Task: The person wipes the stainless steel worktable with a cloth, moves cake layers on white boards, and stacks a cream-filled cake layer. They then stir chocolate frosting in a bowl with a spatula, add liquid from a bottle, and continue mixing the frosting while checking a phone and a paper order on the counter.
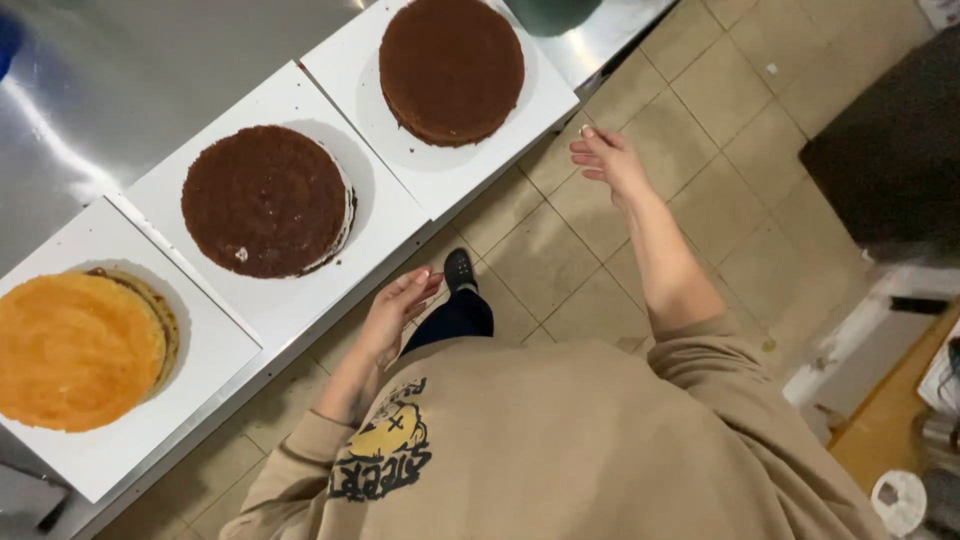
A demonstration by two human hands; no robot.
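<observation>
Three round cakes rest on white square boards along the edge of a steel table. An orange-topped cake lies at the left, a dark brown layered cake in the middle, another dark brown cake at the right. My left hand hangs empty just off the table edge below the middle board, fingers loosely apart. My right hand is held out over the tiled floor beside the right board, empty, fingers apart.
Beige tiled floor lies to the right of the table. A dark mat or object sits at the far right. White and wooden furniture stands at the lower right. A dark round container sits at the table's top edge.
</observation>
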